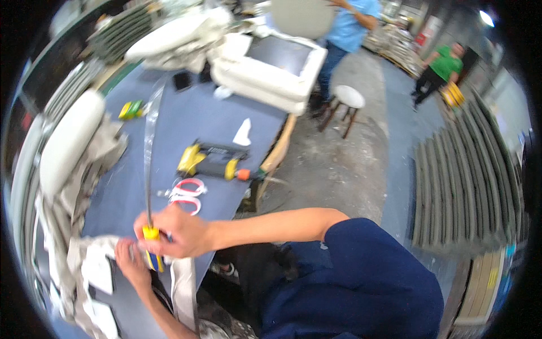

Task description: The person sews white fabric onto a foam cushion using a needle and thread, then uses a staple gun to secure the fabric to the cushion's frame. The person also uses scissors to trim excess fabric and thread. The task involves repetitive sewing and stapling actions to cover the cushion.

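Note:
My right hand (179, 230) is closed round the yellow and blue handle of a long screwdriver (151, 233). Its metal shaft points away from me over the table, and the far end is smeared by motion. Just to the left and below, my left hand (134, 264) grips beige fabric (113, 246) at the edge of a fabric-covered, dark-surfaced panel (129, 302). The screwdriver's handle partly covers those fingers. Beyond my right hand lie scissors (187, 195) with red and white handles. Farther off rests a black and yellow power tool (213, 161) with an orange fitting.
White upholstered pieces (72, 141) line the blue-grey table's (169, 121) left side, and a larger one (259, 70) sits at the back. A green and yellow packet (131, 109) lies far left. Beyond are a stool (349, 97), two people, and stacked grey panels (463, 181).

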{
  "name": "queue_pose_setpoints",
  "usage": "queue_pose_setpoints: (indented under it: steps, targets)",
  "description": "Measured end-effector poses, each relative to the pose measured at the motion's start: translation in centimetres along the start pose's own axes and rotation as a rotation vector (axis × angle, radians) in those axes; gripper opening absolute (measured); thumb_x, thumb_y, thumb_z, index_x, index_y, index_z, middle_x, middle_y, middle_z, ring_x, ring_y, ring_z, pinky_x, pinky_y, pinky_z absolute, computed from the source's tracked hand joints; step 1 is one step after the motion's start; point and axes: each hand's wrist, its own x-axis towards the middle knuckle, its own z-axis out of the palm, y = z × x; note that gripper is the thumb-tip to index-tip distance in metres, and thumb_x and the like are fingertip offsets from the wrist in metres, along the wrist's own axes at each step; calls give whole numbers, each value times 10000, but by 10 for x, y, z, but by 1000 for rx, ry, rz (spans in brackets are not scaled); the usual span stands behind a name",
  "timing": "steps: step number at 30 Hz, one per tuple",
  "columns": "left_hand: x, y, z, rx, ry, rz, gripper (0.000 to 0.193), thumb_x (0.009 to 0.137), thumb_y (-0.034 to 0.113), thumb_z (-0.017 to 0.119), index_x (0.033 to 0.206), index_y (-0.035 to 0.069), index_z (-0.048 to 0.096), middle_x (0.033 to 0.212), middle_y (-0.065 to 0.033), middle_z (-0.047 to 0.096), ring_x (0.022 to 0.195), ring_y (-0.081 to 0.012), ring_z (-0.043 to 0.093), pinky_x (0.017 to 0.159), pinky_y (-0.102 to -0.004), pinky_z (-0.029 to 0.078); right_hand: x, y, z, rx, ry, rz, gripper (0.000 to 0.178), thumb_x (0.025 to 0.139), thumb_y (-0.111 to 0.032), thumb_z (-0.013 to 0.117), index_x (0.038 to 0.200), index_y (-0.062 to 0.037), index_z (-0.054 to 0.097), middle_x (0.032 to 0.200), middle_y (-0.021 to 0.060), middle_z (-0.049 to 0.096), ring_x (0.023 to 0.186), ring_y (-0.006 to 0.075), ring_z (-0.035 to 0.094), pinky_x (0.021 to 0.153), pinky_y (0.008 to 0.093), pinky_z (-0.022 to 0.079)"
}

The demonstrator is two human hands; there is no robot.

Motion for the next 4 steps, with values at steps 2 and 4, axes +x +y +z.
queue_pose_setpoints:
  steps: [2,4]
  targets:
    - [1,22,-8,-192,96,105,203,829,14,677,1032,15,661,1157,-149,669,1148,-349,604,1033,-434,434,-2,-8,8,14,182,-190,194,906,-173,704,1034,-45,634,775,111,655,659,219,672,599,335,510]
    - [-4,13,-8,21,99,22,195,834,22,668,1028,42,670,1148,-135,681,1129,-353,630,1020,-448,448,16,5,40,133,220,-348,199,896,-168,699,1045,-51,638,787,124,657,680,223,673,597,329,506]
